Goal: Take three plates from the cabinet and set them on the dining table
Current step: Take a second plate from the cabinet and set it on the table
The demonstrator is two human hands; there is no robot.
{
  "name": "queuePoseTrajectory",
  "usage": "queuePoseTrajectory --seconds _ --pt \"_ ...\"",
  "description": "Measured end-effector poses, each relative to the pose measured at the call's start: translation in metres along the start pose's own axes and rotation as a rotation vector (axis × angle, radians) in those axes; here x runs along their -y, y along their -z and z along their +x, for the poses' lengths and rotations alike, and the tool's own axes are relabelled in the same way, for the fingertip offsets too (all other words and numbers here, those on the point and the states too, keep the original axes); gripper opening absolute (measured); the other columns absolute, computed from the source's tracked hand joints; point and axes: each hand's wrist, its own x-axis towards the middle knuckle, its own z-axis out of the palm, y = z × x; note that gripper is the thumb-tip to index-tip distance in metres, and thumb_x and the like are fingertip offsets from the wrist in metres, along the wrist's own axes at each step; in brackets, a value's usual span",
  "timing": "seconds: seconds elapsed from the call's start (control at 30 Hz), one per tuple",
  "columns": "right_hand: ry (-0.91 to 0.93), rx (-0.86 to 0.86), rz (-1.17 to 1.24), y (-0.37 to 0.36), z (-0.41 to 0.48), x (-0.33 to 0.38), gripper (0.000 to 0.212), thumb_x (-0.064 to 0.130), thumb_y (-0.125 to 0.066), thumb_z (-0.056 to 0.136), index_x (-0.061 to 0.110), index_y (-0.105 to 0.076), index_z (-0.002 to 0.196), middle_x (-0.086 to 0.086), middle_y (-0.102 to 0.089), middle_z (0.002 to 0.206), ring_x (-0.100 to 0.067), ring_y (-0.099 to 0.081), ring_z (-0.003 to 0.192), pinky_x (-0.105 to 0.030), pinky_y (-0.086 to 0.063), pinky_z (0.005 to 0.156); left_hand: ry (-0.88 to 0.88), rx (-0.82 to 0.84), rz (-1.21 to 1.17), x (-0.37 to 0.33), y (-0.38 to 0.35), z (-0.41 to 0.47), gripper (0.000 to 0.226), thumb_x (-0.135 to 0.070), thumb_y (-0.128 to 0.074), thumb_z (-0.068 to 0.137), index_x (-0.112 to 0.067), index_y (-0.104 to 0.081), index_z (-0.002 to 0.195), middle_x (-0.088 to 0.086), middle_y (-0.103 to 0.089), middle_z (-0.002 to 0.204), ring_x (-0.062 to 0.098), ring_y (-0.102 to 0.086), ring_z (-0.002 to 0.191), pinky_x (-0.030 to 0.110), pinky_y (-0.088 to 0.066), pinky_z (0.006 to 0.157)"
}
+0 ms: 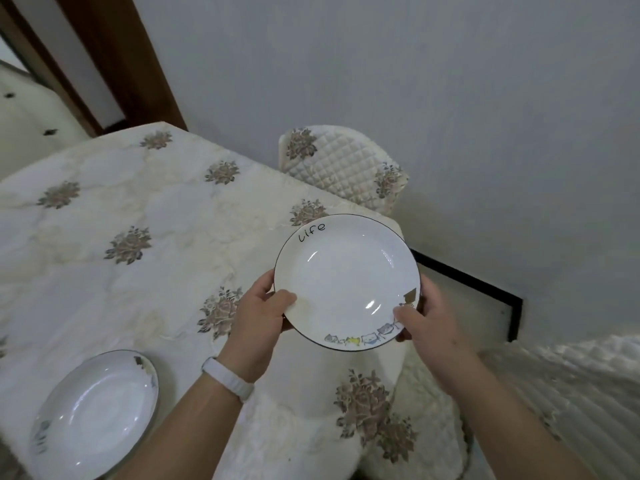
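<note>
Plate number two coming in

Both hands, left (258,311) and right (427,320), pinch the plate (346,282) by opposite rims, keeping it level above the table's (145,209) right edge; another plate (95,415) sits near-left already.

White plate (346,282), cat drawings; cream floral tablecloth (138,202).

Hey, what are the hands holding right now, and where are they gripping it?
Both hands hold one white plate marked "Life". The left hand grips its left rim and the right hand its right rim, thumbs on top.
</note>
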Motion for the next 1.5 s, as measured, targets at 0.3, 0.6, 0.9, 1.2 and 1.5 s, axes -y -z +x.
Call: queuePoseTrajectory --seconds 0.3,0.6,0.9,1.2,1.5 --pt "-0.062 0.11 0.016 0.005 0.121 -0.015 0.042 -0.005 -0.05 0.084 0.03 -0.061 0.105 0.01 -0.058 0.068 -0.011 -0.05 0.057 -0.025 -0.048 0.054 0.086 -0.124 0.064 0.002 -0.021 0.099 0.044 0.006 -0.045 0.087 -0.022 -0.067 0.113 0.004 -0.075 0.094 0.02 -0.068 0.076 0.039 -0.059 0.07" --pt "-0.081 0.125 -0.075 -0.016 0.244 -0.034 0.038 0.003 -0.049 0.087 0.029 -0.055 0.115 0.0 -0.057 0.086 -0.011 -0.053 0.064 -0.021 -0.051 0.054 0.17 -0.234 0.035 0.013 -0.028 0.212 0.041 0.006 -0.045 0.085 -0.013 -0.065 0.116 0.007 -0.071 0.097 0.018 -0.066 0.074 0.028 -0.055 0.058" --pt "-0.115 0.164 -0.138 -0.036 0.325 -0.073 0.049 0.008 -0.054 0.085 0.031 -0.047 0.129 0.003 -0.063 0.098 -0.015 -0.058 0.078 -0.029 -0.052 0.066 0.239 -0.275 0.024 0.038 -0.011 0.297 0.04 0.01 -0.049 0.086 -0.011 -0.064 0.116 0.011 -0.072 0.098 0.023 -0.069 0.076 0.031 -0.058 0.06" --pt "-0.116 0.172 -0.228 -0.055 0.377 -0.097 0.053 0.011 -0.059 0.083 0.026 -0.046 0.132 0.011 -0.064 0.101 -0.009 -0.059 0.088 -0.027 -0.046 0.074 0.282 -0.305 0.099 0.059 0.004 0.355 0.038 0.009 -0.05 0.086 -0.015 -0.066 0.11 0.011 -0.07 0.094 0.027 -0.067 0.075 0.03 -0.055 0.051" --pt "-0.125 0.149 -0.306 -0.063 0.4 -0.112 0.044 0.013 -0.062 0.078 0.027 -0.052 0.119 0.007 -0.066 0.091 -0.013 -0.058 0.075 -0.033 -0.048 0.073 0.23 -0.36 0.236 0.079 0.008 0.378 0.036 0.006 -0.056 0.077 -0.015 -0.069 0.104 0.006 -0.07 0.084 0.025 -0.066 0.073 0.035 -0.058 0.063"
